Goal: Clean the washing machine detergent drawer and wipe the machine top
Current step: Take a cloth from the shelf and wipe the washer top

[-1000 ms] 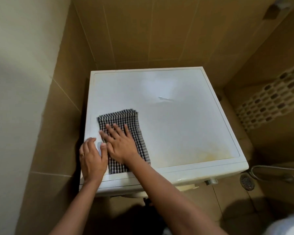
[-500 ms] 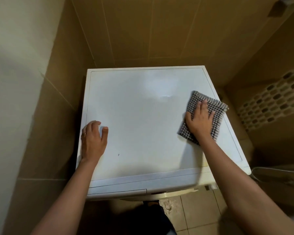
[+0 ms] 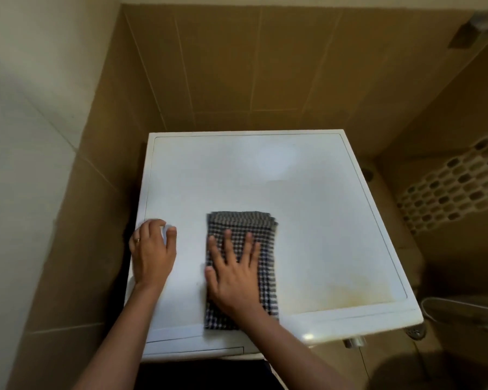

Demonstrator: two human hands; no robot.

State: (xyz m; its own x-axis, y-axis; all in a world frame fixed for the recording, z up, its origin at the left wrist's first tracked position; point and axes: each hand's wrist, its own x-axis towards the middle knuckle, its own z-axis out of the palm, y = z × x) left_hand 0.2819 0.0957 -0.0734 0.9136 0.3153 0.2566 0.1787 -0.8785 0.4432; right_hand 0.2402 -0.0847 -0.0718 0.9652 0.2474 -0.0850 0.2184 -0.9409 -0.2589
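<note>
Right grip: the right grip (image 3: 234, 280) lies flat with its fingers (image 3: 227, 243) spread, palm pressing down on the cloth and pinching nothing.
Left grip: the left grip (image 3: 151, 256) rests on the machine top near its left edge, fingers loosely bent and holding nothing; the fingertips are blurred. A ring (image 3: 137, 240) sits on one finger.
Cloth: the checked cloth (image 3: 243, 223), folded into a long rectangle, lies flat on the front-left half of the top, just beside the left grip and apart from it.
Machine top: the white machine top (image 3: 321, 220) stands in a tiled corner; a yellowish stain (image 3: 350, 294) marks its front-right part.
Floor: a floor drain (image 3: 414, 330) shows near the machine's front-right corner.
</note>
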